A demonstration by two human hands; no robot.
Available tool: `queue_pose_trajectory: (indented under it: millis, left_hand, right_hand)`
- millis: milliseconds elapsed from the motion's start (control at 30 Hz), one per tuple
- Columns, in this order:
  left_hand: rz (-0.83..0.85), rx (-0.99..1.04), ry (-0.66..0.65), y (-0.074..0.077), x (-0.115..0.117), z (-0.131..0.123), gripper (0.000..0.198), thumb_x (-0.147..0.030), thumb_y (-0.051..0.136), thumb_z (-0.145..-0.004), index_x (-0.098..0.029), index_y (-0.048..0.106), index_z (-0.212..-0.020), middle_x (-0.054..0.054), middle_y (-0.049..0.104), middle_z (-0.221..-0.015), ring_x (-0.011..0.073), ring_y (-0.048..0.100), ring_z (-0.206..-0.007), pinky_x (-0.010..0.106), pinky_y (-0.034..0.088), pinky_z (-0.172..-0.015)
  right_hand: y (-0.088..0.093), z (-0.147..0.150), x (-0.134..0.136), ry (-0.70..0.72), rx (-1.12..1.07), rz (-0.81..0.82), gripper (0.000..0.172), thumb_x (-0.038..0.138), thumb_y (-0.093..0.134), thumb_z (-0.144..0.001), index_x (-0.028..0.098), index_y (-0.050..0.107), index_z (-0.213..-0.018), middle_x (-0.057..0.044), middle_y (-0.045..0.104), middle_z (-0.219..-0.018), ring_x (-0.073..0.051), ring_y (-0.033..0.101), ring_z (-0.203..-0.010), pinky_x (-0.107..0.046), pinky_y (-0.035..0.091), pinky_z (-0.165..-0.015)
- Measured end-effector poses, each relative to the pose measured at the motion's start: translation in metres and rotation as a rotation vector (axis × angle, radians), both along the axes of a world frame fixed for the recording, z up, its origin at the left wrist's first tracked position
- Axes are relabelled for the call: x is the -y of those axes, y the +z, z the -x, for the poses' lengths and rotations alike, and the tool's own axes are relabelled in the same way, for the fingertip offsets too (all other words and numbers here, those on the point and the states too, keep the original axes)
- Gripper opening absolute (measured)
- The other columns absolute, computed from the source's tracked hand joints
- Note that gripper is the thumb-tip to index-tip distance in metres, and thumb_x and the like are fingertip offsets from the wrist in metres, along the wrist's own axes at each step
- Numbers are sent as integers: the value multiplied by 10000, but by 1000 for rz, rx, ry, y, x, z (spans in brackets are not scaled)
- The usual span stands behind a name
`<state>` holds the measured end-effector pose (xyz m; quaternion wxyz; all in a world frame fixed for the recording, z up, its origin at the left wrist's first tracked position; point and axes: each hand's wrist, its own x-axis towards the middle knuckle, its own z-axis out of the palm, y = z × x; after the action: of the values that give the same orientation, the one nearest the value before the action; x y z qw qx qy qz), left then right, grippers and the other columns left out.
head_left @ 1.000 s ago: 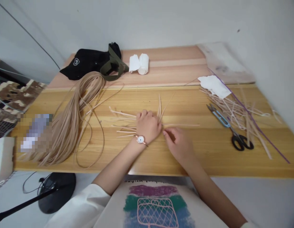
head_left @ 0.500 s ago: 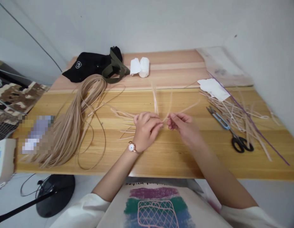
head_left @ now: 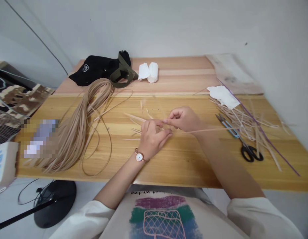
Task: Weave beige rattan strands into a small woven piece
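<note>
Head view: our left hand (head_left: pixel 152 137), wrist bent, pinches the crossed cane strips (head_left: pixel 137 117) just above the middle of the counter (head_left: pixel 183 159); our right hand (head_left: pixel 183 119), fingers curled, grips a long strip (head_left: pixel 206 130) trailing rightward.

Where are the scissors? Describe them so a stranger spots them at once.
Start at the wooden table and go to its right side, where loose cane strips lie scattered. At that pile's near edge lie the scissors, beside the blue snips; only they have two black loop handles.
</note>
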<state>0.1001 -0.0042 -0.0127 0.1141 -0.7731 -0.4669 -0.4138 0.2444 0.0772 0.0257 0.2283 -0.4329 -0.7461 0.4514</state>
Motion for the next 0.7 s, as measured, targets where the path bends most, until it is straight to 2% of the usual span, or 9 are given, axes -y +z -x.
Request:
queue_pose_trajectory:
  millis: [100, 200, 267, 333, 367, 433, 500, 567, 700]
  left_hand:
    - [140, 63, -119, 2, 0, -1, 139, -268, 557, -835, -190, 670, -809, 61, 571, -820, 163, 480, -827, 306, 371, -733]
    - [384, 218, -240, 5, -3, -2, 161, -252, 533, -849, -155, 648, -790, 50, 598, -744, 142, 516, -756, 278, 405, -712]
    - [519, 336, -239, 6, -7, -2, 157, -257, 555, -832, -152, 642, -757, 41, 606, -715, 135, 531, -720, 268, 418, -692]
    - [602, 434, -233, 7, -9, -1, 142, -253, 577, -812, -151, 644, -740, 35, 618, -707, 131, 545, -709, 258, 423, -684]
    - [634, 473, -242, 8, -10, 0, 137, -249, 583, -805, -148, 647, -737, 33, 625, -709, 128, 551, -709, 253, 425, -685]
    - [717, 536, -282, 12, -12, 0, 141, -250, 591, -794, -138, 650, -732, 30, 628, -700, 120, 553, -689, 238, 427, -664]
    - [810, 599, -332, 17, -12, 0, 150, -260, 604, -779, -128, 650, -726, 26, 622, -685, 108, 546, -654, 221, 424, -626]
    - [889, 662, -362, 20, -12, -1, 157, -273, 621, -761, -122, 653, -728, 21, 618, -676, 97, 534, -626, 209, 417, -595]
    - [1074, 796, -345, 16, -11, -1, 213, -319, 643, -737, -108, 664, -753, 9, 603, -612, 73, 475, -523, 194, 354, -490]
  right_hand:
    - [-8, 5, -4, -26, 283, -167, 264, 336, 624, -716, 158, 596, -523, 8, 534, -483, -88, 413, -464, -247, 274, -468]
    - [-12, -2, 3, -44, 387, -234, 252, 352, 544, -791, 172, 645, -646, -29, 624, -614, -132, 501, -557, -267, 314, -526]
    - [-9, -12, 16, -160, 362, -282, 236, 326, 472, -844, 182, 656, -809, -42, 665, -740, -152, 548, -636, -273, 345, -567]
    - [-3, -23, 34, -223, 495, -348, 217, 299, 474, -838, 181, 637, -760, -51, 652, -719, -179, 554, -648, -291, 348, -573]
    - [1, -28, 43, -210, 529, -414, 188, 280, 492, -825, 185, 627, -735, -51, 648, -723, -189, 560, -671, -297, 355, -583]
    - [6, -32, 55, -283, 496, -638, 155, 270, 535, -807, 179, 620, -898, -72, 651, -832, -210, 575, -766, -314, 392, -650]
    - [9, -33, 59, -311, 502, -844, 263, 255, 539, -817, 169, 580, -1062, -110, 631, -1020, -237, 561, -917, -341, 400, -745]
    - [8, -33, 55, -250, 516, -994, 204, 239, 517, -843, 178, 600, -1020, -109, 622, -1075, -238, 547, -976, -347, 388, -795]
    - [0, -40, 46, -66, 485, -1088, 188, 212, 469, -881, 206, 643, -810, -50, 676, -851, -182, 577, -830, -319, 379, -783]
